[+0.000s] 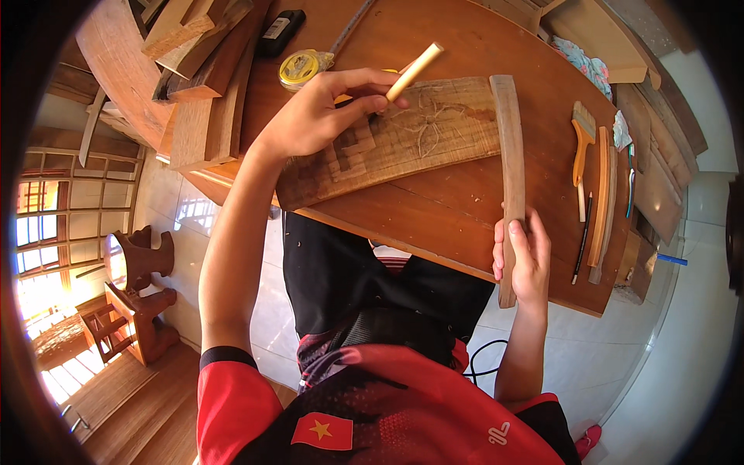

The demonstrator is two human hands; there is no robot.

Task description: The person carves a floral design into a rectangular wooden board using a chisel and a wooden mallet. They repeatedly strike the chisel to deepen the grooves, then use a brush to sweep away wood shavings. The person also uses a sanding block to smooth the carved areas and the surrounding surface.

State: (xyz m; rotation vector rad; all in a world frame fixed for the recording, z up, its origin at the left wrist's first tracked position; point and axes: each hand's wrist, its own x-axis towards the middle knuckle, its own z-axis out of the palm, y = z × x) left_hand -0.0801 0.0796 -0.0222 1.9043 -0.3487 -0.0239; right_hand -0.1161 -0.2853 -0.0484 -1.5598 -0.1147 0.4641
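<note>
My left hand [325,108] grips a pale wooden-handled carving tool [415,71] and rests its tip on a flat wooden plank [434,136]. The plank bears a carved flower outline and a stepped pattern. It lies across the brown workbench [434,209]. My right hand [521,260] holds the near end of a long curved wooden slat [511,170], which stands just right of the plank and reaches over the bench's front edge.
A paintbrush [581,143], a pencil [583,236] and wooden strips [601,201] lie on the bench's right side. A yellow tape measure [298,68], a dark box [280,32] and stacked timber [201,70] sit at the far left. A carved wooden stand [139,302] is on the floor.
</note>
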